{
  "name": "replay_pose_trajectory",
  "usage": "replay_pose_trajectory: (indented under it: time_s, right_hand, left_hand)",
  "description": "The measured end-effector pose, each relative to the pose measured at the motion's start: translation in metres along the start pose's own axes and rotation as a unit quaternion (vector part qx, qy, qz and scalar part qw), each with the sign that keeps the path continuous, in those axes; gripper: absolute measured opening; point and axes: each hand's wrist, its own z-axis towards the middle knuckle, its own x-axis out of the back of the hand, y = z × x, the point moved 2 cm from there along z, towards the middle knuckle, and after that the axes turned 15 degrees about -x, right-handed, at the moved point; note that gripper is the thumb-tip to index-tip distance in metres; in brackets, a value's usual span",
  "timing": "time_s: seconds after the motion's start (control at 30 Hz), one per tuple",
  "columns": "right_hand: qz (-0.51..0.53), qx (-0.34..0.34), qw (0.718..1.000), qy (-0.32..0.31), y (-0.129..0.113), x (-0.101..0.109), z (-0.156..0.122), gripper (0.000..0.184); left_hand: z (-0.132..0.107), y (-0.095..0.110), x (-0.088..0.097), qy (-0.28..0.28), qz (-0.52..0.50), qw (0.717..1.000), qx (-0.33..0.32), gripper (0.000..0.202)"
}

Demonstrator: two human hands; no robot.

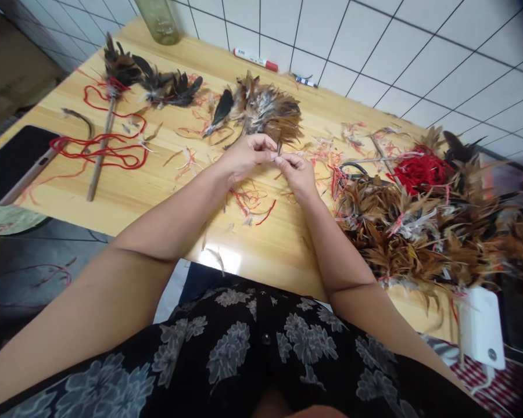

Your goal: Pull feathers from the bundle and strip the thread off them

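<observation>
My left hand (246,157) and my right hand (294,174) meet above the wooden table top (169,200), their fingertips pinching a thin brown feather stem (279,145). Just beyond the hands lies a loose bunch of brown and grey feathers (261,110). Scraps of red thread and feather fluff (248,200) are scattered under and around my hands. To the left, a wooden stick (100,151) lies tied with dark feathers (119,69) and tangled red string (98,148). A large heap of brown feathers (418,232) with red yarn (421,171) lies to the right.
White tiles (396,58) form the wall behind the table. A red-capped marker (255,60) and a glass bottle (159,20) stand near it. A dark phone (13,162) lies at the left edge, and a white box (482,328) sits at the front right.
</observation>
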Motion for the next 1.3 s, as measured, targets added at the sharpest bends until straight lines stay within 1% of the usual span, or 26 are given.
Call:
replay_pose_trajectory:
  time_s: [0.07, 0.13, 0.2, 0.27, 0.33, 0.37, 0.4, 0.47, 0.53, 0.6, 0.67, 0.73, 0.83, 0.9, 0.93, 0.97, 1.0, 1.07, 1.13, 1.17, 1.23, 1.3]
  right_hand:
    - [0.003, 0.003, 1.000, -0.002, 0.002, 0.002, 0.001, 0.072]
    - [-0.006, -0.001, 1.000, 0.003, 0.002, 0.004, 0.001, 0.068]
    - [-0.018, -0.006, 1.000, 0.012, 0.003, 0.005, 0.002, 0.065]
    - [-0.027, -0.011, 0.999, 0.024, 0.003, 0.007, 0.003, 0.063]
    - [-0.025, -0.013, 0.999, 0.033, 0.004, 0.009, 0.004, 0.063]
    - [-0.020, -0.011, 0.999, 0.034, 0.004, 0.009, 0.005, 0.065]
    - [-0.017, -0.008, 0.999, 0.032, 0.005, 0.009, 0.005, 0.066]
    - [-0.016, -0.002, 0.999, 0.031, 0.007, 0.009, 0.007, 0.068]
    - [-0.021, 0.000, 0.999, 0.036, 0.010, 0.010, 0.009, 0.069]
    - [-0.024, 0.002, 0.999, 0.044, 0.013, 0.010, 0.010, 0.070]
    - [-0.030, 0.006, 0.998, 0.051, 0.015, 0.010, 0.011, 0.069]
    - [-0.040, 0.007, 0.997, 0.058, 0.015, 0.009, 0.011, 0.066]
    - [-0.042, -0.001, 0.997, 0.067, 0.013, 0.007, 0.009, 0.063]
    - [-0.037, -0.013, 0.996, 0.074, 0.010, 0.006, 0.006, 0.062]
    - [-0.034, -0.019, 0.996, 0.077, 0.008, 0.005, 0.005, 0.061]
    - [-0.033, -0.023, 0.996, 0.078, 0.006, 0.005, 0.004, 0.061]
    - [-0.032, -0.025, 0.996, 0.078, 0.005, 0.005, 0.003, 0.060]
    - [-0.032, -0.022, 0.996, 0.079, 0.004, 0.004, 0.001, 0.061]
    - [-0.039, -0.015, 0.995, 0.085, 0.005, 0.004, 0.001, 0.062]
    - [-0.044, -0.013, 0.995, 0.089, 0.007, 0.004, 0.001, 0.061]
    - [-0.052, -0.011, 0.994, 0.097, 0.009, 0.003, 0.001, 0.058]
    - [-0.055, -0.010, 0.993, 0.100, 0.009, 0.000, 0.000, 0.054]
  left_hand:
    - [0.000, 0.001, -0.001, -0.017, 0.000, 1.000, 0.004, 0.032]
    - [0.001, 0.003, 0.000, -0.020, 0.011, 1.000, 0.005, 0.029]
    - [0.003, 0.010, 0.008, 0.009, 0.048, 0.999, 0.000, 0.025]
    - [0.007, 0.021, 0.025, 0.067, 0.121, 0.990, -0.012, 0.024]
    - [0.010, 0.032, 0.045, 0.114, 0.225, 0.967, -0.023, 0.030]
    - [0.011, 0.038, 0.056, 0.122, 0.285, 0.951, -0.020, 0.033]
    - [0.012, 0.042, 0.065, 0.116, 0.341, 0.933, -0.008, 0.034]
    - [0.012, 0.047, 0.078, 0.086, 0.428, 0.899, 0.027, 0.035]
    - [0.012, 0.050, 0.084, 0.049, 0.478, 0.876, 0.051, 0.036]
    - [0.012, 0.049, 0.085, 0.006, 0.514, 0.855, 0.068, 0.036]
    - [0.013, 0.046, 0.083, -0.031, 0.550, 0.829, 0.098, 0.033]
    - [0.014, 0.043, 0.080, -0.058, 0.583, 0.802, 0.122, 0.026]
    - [0.016, 0.039, 0.075, -0.088, 0.628, 0.763, 0.125, 0.009]
    - [0.017, 0.037, 0.074, -0.107, 0.647, 0.745, 0.126, 0.012]
    - [0.017, 0.036, 0.075, -0.108, 0.647, 0.744, 0.127, 0.015]
    - [0.017, 0.036, 0.076, -0.101, 0.641, 0.750, 0.125, 0.017]
    - [0.017, 0.035, 0.078, -0.084, 0.626, 0.766, 0.118, 0.018]
    - [0.017, 0.035, 0.082, -0.031, 0.574, 0.815, 0.078, 0.020]
    - [0.017, 0.033, 0.083, 0.026, 0.490, 0.871, 0.024, 0.021]
    - [0.017, 0.031, 0.081, 0.049, 0.435, 0.899, 0.007, 0.022]
    - [0.017, 0.025, 0.074, 0.076, 0.319, 0.945, 0.000, 0.022]
    - [0.017, 0.018, 0.061, 0.072, 0.220, 0.973, 0.005, 0.023]
